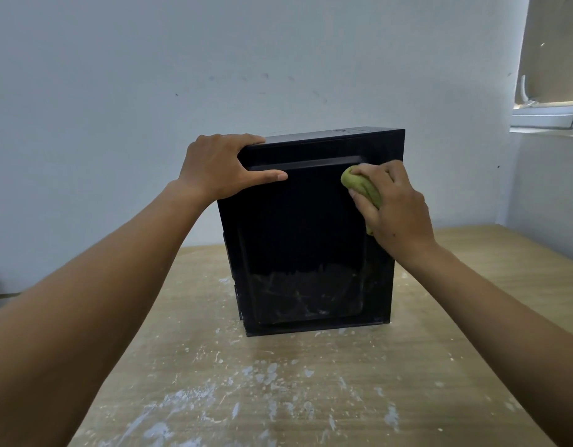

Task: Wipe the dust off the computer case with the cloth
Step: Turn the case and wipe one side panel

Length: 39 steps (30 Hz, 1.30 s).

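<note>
Two bare hands meet on the black computer case (307, 227), which stands upright on the wooden table (465, 285) before a pale wall (117, 75). At left, our left hand (214, 169) grips the case's upper left corner, fingers (243, 139) hooked over the top, thumb (265, 176) flat along the side panel (294, 262). White dust (298, 300) streaks the panel's lower part and flecks the table. At right, our right hand (396, 208) clutches a bunched green cloth (359, 185) against the panel's upper right. Farther right we see a window sill (543, 119).
</note>
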Each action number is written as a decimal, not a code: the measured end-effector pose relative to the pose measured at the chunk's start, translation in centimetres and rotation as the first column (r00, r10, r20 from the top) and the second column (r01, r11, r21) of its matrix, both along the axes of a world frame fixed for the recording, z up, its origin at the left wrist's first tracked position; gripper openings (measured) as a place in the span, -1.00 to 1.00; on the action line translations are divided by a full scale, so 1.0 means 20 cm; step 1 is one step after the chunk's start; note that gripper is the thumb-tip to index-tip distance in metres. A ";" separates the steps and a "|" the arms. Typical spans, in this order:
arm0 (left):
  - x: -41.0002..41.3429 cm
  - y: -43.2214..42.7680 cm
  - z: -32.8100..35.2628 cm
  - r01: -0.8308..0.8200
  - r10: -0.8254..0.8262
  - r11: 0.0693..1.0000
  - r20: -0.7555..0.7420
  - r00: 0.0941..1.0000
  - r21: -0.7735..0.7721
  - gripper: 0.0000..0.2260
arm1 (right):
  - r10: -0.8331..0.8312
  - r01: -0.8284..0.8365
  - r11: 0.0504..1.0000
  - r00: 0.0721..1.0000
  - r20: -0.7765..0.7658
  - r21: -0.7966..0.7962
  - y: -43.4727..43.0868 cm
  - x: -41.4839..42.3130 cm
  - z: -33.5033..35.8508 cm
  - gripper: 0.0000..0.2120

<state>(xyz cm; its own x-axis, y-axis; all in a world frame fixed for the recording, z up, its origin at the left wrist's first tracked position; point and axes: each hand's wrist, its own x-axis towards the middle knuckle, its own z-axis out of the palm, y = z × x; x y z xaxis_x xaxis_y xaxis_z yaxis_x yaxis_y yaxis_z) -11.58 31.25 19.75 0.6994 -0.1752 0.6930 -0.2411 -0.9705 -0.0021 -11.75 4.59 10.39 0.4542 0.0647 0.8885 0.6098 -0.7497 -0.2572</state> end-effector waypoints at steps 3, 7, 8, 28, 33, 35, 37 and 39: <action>0.00 -0.01 0.00 0.002 -0.002 1.000 -0.001 1.000 0.003 -0.16 | 0.005 -0.006 0.999 1.000 -0.018 -0.041 0.00 -0.01 -0.08 -0.71; 0.00 -0.01 0.01 -0.004 0.004 1.000 -0.024 1.000 0.028 -0.15 | 0.007 -0.017 0.984 0.999 -0.054 -0.175 -0.01 -0.04 -0.25 -0.73; 0.00 -0.01 0.02 -0.006 0.007 0.999 -0.031 1.000 0.039 -0.16 | 0.001 -0.017 0.978 0.997 -0.074 -0.210 -0.02 -0.04 -0.31 -0.73; 0.06 -0.54 0.04 0.035 -0.015 0.962 -0.076 0.997 0.272 -0.10 | -0.001 0.016 0.994 0.990 -0.141 0.105 -0.16 0.00 0.00 -0.72; 0.07 -0.53 0.03 0.026 -0.013 0.962 -0.050 0.999 0.273 -0.11 | -0.062 0.076 0.990 0.990 -0.125 0.118 -0.10 0.02 -0.03 -0.72; 0.07 -0.52 0.03 0.030 -0.018 0.963 -0.046 0.999 0.269 -0.11 | -0.079 0.091 0.991 0.989 -0.122 0.102 -0.09 0.02 -0.10 -0.72; 0.06 -0.53 0.03 0.030 -0.020 0.963 -0.040 0.999 0.267 -0.12 | -0.093 0.104 0.991 0.987 -0.130 0.081 -0.10 0.01 -0.19 -0.73; 0.06 -0.53 0.03 0.030 -0.022 0.965 -0.034 0.999 0.259 -0.13 | -0.110 0.118 0.991 0.985 -0.135 0.056 -0.09 0.00 -0.28 -0.73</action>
<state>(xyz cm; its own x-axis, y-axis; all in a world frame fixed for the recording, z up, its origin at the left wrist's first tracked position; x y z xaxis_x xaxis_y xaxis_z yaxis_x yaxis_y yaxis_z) -10.38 20.66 20.27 0.7124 -0.3645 0.5997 -0.2701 -0.9311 -0.2452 -11.83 2.73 4.74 0.5681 -0.0489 0.8215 0.4792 -0.7919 -0.3785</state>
